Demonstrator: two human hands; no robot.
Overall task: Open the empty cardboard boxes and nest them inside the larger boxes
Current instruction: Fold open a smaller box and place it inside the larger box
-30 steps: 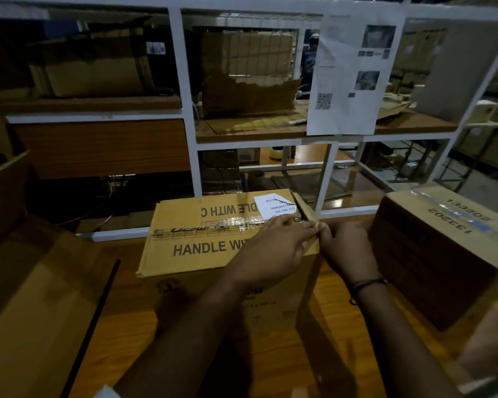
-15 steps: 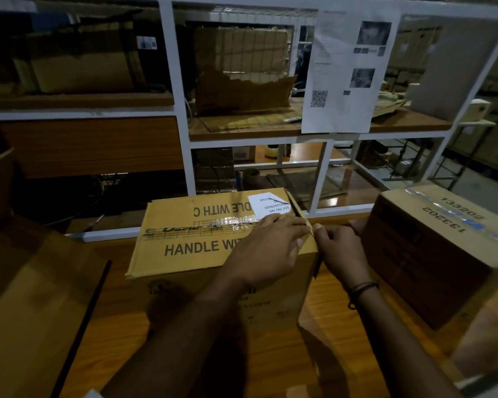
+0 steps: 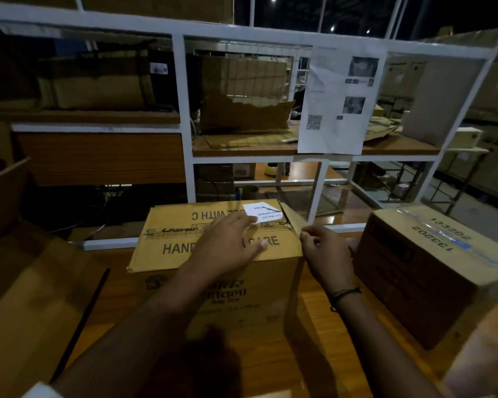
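A closed cardboard box [image 3: 167, 242] printed "HANDLE WITH CARE" stands on the wooden table in front of me, with tape along its top seam and a white label near the far right corner. My left hand [image 3: 227, 248] lies flat on the lid, fingers spread. At the box's right top edge my right hand [image 3: 325, 254] pinches a peeled strip of tape [image 3: 292, 219]. A second taped box [image 3: 420, 271] marked 133202 stands to the right. A larger open box [image 3: 26, 282] lies at the left.
A white metal shelf frame [image 3: 184, 124] rises right behind the table, holding torn cardboard [image 3: 242, 110] and a hanging printed sheet [image 3: 339, 99]. The wooden table [image 3: 322, 354] shows between the boxes.
My left hand slid left and flattened on the lid. My right hand has drawn the tape strip away from the right edge of the box. The head camera tilted up a little.
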